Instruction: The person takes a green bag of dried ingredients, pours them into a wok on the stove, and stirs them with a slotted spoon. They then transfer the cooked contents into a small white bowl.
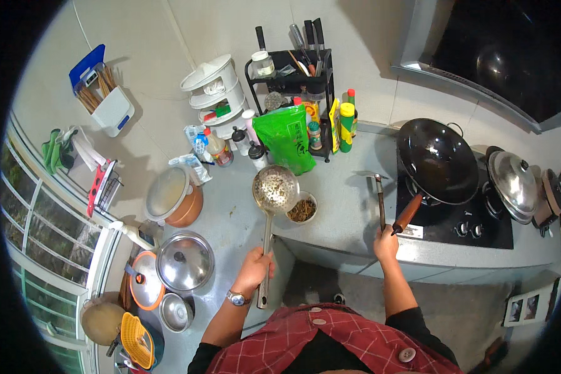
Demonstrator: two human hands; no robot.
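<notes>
My left hand (253, 270) grips the long metal handle of a perforated skimmer (276, 190). The skimmer's round head hangs above the counter and overlaps the edge of a small bowl of brown, shredded dry-looking food (302, 210). In my right hand (385, 243) is a dark-handled utensil with a metal head (377, 180), probably a wok spatula seen edge-on. That hand is at the counter's front edge, just left of the wooden handle of a black wok (437, 159). The wok sits tilted on the gas hob (453, 233), and its inside looks dark and shiny.
A green bag (285, 138) stands before a black rack (290, 86) with knives and jars. Sauce bottles (347, 126) are beside it. A lidded pot (514, 182) occupies the hob's right. Leftward are a brown pot (184, 205), metal lid (185, 262) and yellow basket (138, 341).
</notes>
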